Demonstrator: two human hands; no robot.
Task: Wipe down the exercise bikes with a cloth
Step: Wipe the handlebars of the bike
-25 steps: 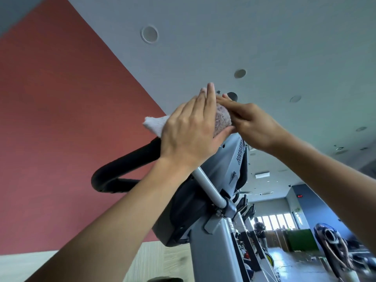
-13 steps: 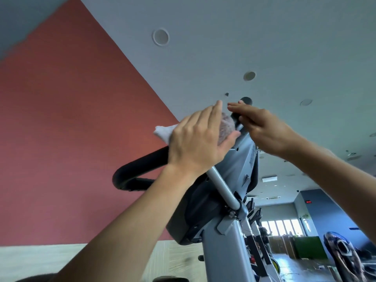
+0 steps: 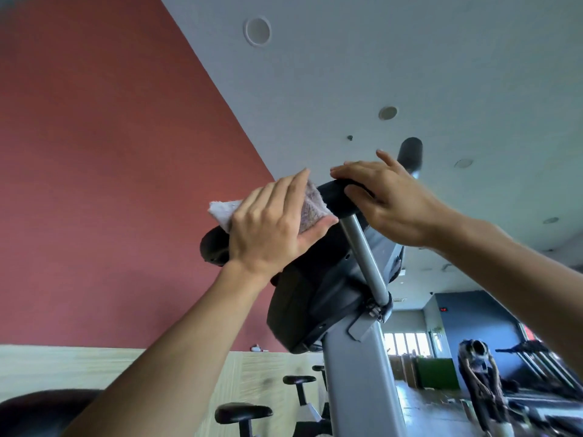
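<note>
On padded handlebar [image 3: 339, 197], fuzzy cloth [image 3: 310, 208]

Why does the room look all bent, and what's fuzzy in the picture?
Head view: the wide lens bends the red wall and ceiling lines; bright windows glare white; the far treadmills look smeared; the left hand pressing the cloth and the right hand look sharp.
</note>
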